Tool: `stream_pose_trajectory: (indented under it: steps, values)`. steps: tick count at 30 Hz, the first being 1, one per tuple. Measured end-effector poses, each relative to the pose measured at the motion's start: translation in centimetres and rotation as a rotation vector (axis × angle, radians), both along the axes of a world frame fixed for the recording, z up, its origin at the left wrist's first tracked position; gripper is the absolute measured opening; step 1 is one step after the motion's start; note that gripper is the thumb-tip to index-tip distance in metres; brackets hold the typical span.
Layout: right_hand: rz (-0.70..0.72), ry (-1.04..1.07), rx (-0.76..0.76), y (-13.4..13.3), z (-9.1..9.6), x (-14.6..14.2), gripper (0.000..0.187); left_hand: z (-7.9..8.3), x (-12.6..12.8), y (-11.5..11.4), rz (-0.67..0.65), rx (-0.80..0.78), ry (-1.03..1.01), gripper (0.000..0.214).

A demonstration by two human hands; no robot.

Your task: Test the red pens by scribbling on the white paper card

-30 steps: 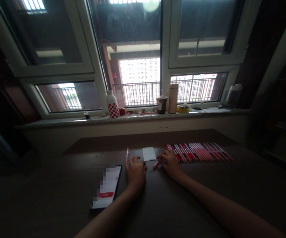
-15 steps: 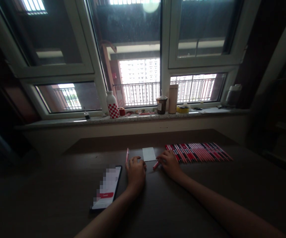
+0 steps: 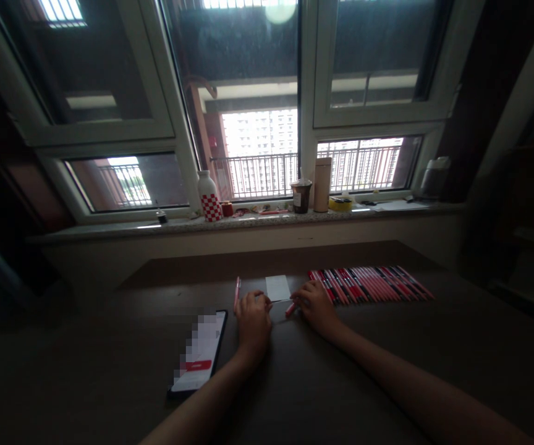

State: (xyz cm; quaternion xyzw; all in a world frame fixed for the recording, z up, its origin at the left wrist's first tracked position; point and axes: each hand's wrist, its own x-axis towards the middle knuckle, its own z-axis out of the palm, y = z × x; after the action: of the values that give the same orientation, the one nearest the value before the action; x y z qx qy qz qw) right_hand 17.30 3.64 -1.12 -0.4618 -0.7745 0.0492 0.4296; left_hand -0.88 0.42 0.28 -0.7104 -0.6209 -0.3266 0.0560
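Observation:
My left hand (image 3: 254, 316) rests on the dark table with its fingers curled and pressed together. A pink pencil (image 3: 237, 292) lies just beyond its fingers. My right hand (image 3: 316, 304) is closed, with the end of a pink-red pencil (image 3: 290, 310) poking out beneath its fingertips. Beyond and between the hands lies a small white paper (image 3: 277, 287). A thin pale edge spans the gap between my fingertips; I cannot tell what it belongs to. Right of my right hand, a row of several red, pink and black pencils (image 3: 373, 285) lies side by side.
A phone (image 3: 199, 355) with a lit screen lies left of my left forearm. On the windowsill (image 3: 178, 228) behind the table stand a red-checked bottle (image 3: 211, 201), a drink cup (image 3: 301, 196), a tan flask (image 3: 322, 185) and a yellow item (image 3: 340, 204).
My left hand's fingers have shifted slightly and drawn closer together. A thin pale edge now shows between the two hands. My right hand and the pencil row look unchanged.

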Motion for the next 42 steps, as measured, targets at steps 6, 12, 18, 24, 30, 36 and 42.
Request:
stream_pose_trajectory:
  steps: [6, 12, 18, 24, 30, 36, 42]
  values:
    - [0.019, 0.001, 0.001, 0.04, -0.06, -0.01, 0.013, 0.14, 0.07, -0.08, -0.015, 0.008, -0.006, 0.014]
    - [0.053, -0.021, 0.005, -0.05, -0.02, -0.03, 0.012, 0.17, 0.11, -0.17, -0.040, -0.003, -0.012, 0.014]
    - [0.090, -0.012, 0.007, -0.20, 0.11, -0.13, 0.012, 0.10, 0.15, -0.16, -0.088, -0.006, -0.024, 0.015]
    - [0.100, 0.001, 0.005, -0.21, 0.12, -0.16, 0.011, 0.01, 0.09, -0.13, -0.110, 0.006, -0.043, 0.015]
    - [0.097, 0.010, 0.003, -0.08, 0.07, -0.15, 0.011, 0.23, 0.12, -0.34, -0.091, 0.018, -0.033, 0.020]
    - [0.058, 0.025, -0.014, 0.01, 0.09, -0.12, 0.012, 0.49, 0.18, -0.71, 0.084, 0.002, 0.053, 0.027]
    - [0.054, 0.037, -0.013, -0.07, 0.22, -0.08, 0.012, 0.20, 0.21, -0.86, 0.156, -0.057, 0.152, 0.030]
